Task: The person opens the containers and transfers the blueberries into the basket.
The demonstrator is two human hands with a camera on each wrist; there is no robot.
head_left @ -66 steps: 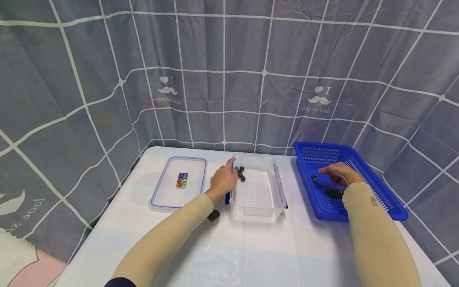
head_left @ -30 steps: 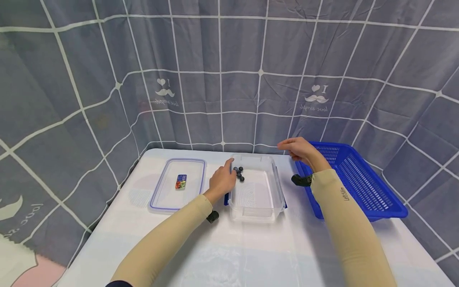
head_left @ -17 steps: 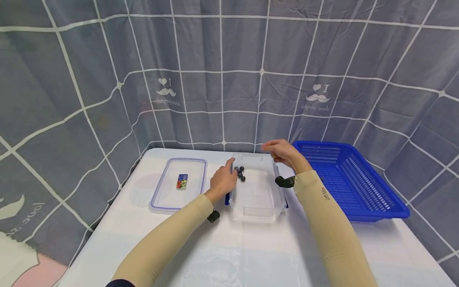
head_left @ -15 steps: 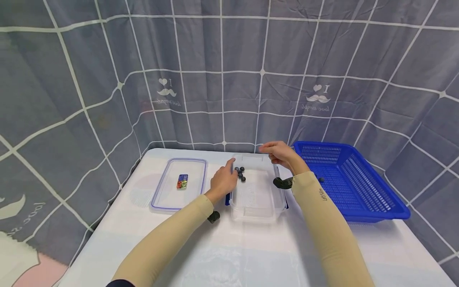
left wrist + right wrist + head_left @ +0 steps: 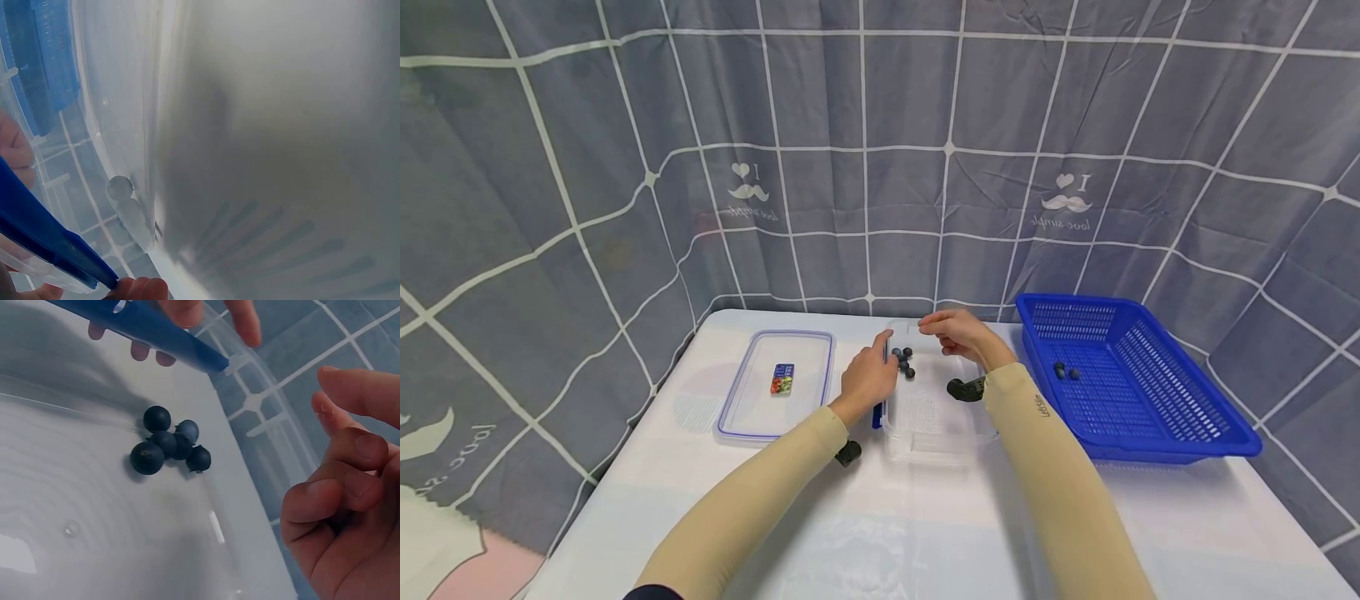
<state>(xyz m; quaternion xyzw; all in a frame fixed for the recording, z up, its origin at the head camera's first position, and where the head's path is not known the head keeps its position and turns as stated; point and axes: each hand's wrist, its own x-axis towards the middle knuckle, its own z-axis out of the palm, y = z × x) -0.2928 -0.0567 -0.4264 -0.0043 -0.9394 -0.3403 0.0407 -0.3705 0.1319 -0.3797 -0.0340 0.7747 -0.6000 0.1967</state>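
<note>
My left hand (image 5: 868,373) grips the left side of a clear plastic food container (image 5: 943,454), by its blue side latch (image 5: 144,331). Several dark blueberries (image 5: 164,444) lie clustered inside, near the left wall at the far end. Above the container's far part hovers my right hand (image 5: 958,333), thumb and index finger close together, the other fingers curled. No berry shows at its fingertips (image 5: 331,375), but the inside of the curled fingers is hidden, so I cannot tell whether it holds one.
The container's clear lid (image 5: 752,417), with a blue seal and a colourful label (image 5: 782,379), lies flat at left. At right stands a blue perforated basket (image 5: 1150,446) holding several blueberries (image 5: 1074,374). A grey checked curtain (image 5: 910,192) hangs behind the white-covered table (image 5: 880,525).
My right hand has come out of the blue basket and moved left until over the container, uncovering the berries in the basket. My left hand has stayed at the container's side.
</note>
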